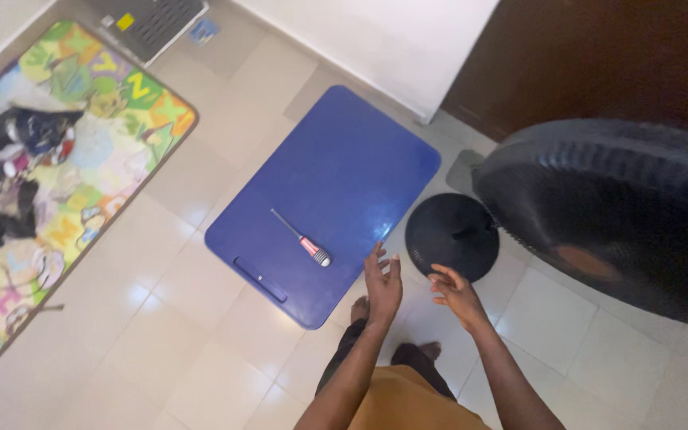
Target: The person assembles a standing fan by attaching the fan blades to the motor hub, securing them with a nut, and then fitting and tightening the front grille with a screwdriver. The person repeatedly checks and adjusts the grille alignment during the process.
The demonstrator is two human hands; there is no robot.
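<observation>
Both hands, the left hand (382,285) and the right hand (455,295), hang open and empty at lower centre, near the round black fan base (451,236); the slim red-handled metal screwdriver (302,239) on the flat blue plastic board (328,199) could get kicked away by a careless foot.

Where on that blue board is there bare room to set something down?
The blue rectangular plastic board is bare across its far half, towards the white wall, and along its left side. The red-handled screwdriver lies near the middle front. It is crowded at the right front corner, where the left hand, right hand and round black fan base meet.
</observation>
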